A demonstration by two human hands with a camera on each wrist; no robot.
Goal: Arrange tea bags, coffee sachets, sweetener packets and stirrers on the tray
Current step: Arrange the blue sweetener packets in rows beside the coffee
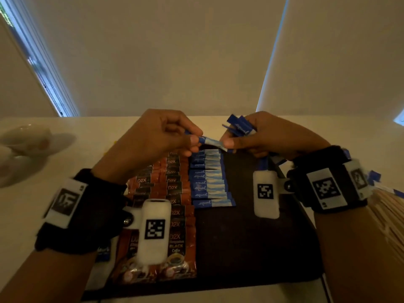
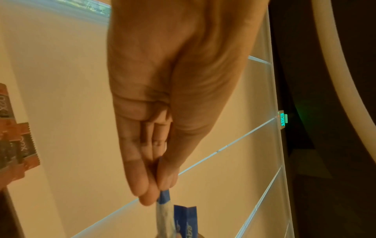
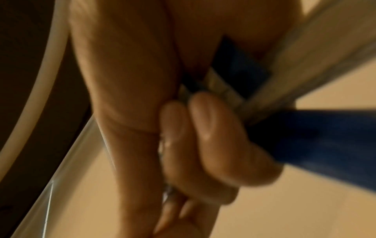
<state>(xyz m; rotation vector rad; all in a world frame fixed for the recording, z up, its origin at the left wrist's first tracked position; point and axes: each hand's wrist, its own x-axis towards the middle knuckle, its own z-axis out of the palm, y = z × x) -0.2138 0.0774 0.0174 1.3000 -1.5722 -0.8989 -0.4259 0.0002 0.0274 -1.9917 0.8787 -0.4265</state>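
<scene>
A dark tray lies on the pale table. On its left side lie overlapping rows of brown coffee sachets, and beside them a column of blue sweetener packets. Above the tray's far end, my left hand pinches one end of a single blue sweetener packet, seen edge-on in the left wrist view. My right hand touches the packet's other end while gripping a bunch of blue sweetener packets that stick out above and below the fist.
White cups and saucers stand blurred at the far left of the table. Pale wooden stirrers lie off the tray at the right edge, with loose blue packets near them. The tray's right half is bare.
</scene>
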